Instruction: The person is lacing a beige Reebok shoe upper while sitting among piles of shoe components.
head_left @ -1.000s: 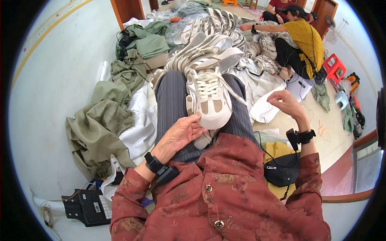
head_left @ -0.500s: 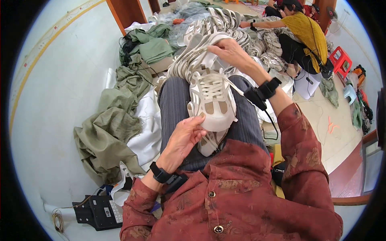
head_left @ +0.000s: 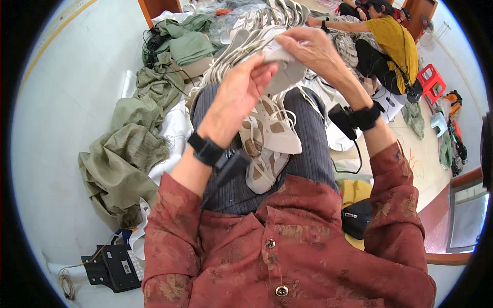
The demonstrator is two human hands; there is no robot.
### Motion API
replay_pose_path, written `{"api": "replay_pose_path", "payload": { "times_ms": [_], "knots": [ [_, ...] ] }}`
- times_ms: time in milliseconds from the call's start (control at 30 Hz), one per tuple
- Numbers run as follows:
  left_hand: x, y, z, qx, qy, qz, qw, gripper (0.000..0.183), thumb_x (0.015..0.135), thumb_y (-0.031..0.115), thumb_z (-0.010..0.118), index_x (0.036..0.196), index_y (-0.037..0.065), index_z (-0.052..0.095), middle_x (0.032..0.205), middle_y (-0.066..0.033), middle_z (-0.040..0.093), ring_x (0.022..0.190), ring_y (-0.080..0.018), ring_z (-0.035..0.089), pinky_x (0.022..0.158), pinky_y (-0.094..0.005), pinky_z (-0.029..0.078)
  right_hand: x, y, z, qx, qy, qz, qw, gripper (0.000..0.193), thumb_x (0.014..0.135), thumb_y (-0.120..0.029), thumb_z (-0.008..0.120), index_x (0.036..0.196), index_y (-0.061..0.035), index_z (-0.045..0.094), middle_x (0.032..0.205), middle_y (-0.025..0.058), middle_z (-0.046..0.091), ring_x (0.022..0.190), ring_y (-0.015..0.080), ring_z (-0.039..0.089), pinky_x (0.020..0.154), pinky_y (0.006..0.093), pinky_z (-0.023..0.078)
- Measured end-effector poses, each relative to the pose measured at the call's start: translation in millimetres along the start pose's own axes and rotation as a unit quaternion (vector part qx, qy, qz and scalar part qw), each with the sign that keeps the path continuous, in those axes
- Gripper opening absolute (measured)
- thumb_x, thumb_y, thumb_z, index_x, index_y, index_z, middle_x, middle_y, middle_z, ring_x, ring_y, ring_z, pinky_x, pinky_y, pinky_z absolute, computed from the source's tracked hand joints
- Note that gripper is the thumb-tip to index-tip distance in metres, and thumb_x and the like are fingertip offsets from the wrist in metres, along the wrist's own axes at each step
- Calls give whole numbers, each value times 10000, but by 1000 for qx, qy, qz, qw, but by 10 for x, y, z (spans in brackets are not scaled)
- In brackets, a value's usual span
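Observation:
Above my knees, a pale grey and white shoe upper [head_left: 287, 77] is gripped between my two hands. The thumb and fingers of my left hand [head_left: 240, 91] pinch its left edge. My right hand [head_left: 319, 55] is closed on its upper right edge, and its fingers partly cover the piece. On my lap between the thighs lie white and beige lace-up shoe uppers [head_left: 269, 136], their laces loose. A long stack of similar shoe uppers [head_left: 226, 64] leans just beyond my knees, partly hidden by my hands.
Green cloth [head_left: 128, 159] lies crumpled along the left wall. A black device [head_left: 115, 269] with a cable is at the lower left. At the right, a co-worker in a yellow top [head_left: 393, 43] reaches into the shoe pile, near a red stool [head_left: 431, 82]. A yellow and black bag [head_left: 357, 215] is beside my right thigh.
My left hand has left the shoe upper on my lap and moved up and forward to meet my right hand. The laced upper on my lap has tipped over. My view has shifted slightly.

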State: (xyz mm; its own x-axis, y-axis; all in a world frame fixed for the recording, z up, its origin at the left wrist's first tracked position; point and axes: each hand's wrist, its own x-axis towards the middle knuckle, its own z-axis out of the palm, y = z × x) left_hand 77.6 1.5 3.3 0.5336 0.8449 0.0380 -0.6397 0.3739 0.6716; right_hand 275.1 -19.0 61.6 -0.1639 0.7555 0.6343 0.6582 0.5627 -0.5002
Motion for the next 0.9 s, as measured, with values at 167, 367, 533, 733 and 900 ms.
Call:
{"api": "replay_pose_path", "payload": {
  "times_ms": [167,367,533,733,900],
  "knots": [
    [298,192,-31,65,12,8,998,191,1003,141,612,1111,-13,646,1087,-157,723,918,-190,726,753,-233,616,-300,-304,41,-30,98,-75,992,174,875,-151,718,927,15,726,811,139,715,718,210,686,667,317,539],
    [315,176,-30,186,-3,-19,982,315,1041,262,558,1193,-2,637,1166,-128,707,1039,-176,674,925,-298,551,-496,18,278,-85,-40,-110,989,178,893,-135,696,1057,-83,743,1089,139,692,1005,276,665,895,382,513],
    [59,61,-86,314,-52,33,947,418,1064,312,472,1378,54,571,1145,-61,712,1070,-159,661,941,-296,502,-421,360,280,-59,-53,-108,991,261,891,-160,695,1145,-108,724,1147,171,677,1086,357,637,951,414,492],
    [-88,-256,-291,655,-66,110,744,439,989,252,556,1391,76,572,1007,-93,738,950,-199,700,849,-305,516,-238,638,325,-77,-39,13,996,555,795,-355,788,1186,23,678,1150,220,696,1081,327,673,951,396,518],
    [-142,-466,-359,869,-188,266,372,251,940,256,580,1081,73,679,960,-95,645,955,-311,633,778,-429,535,-125,850,358,-46,-36,86,995,542,811,-347,768,1197,23,678,1151,208,701,1077,314,673,954,392,519]
  ]
}}
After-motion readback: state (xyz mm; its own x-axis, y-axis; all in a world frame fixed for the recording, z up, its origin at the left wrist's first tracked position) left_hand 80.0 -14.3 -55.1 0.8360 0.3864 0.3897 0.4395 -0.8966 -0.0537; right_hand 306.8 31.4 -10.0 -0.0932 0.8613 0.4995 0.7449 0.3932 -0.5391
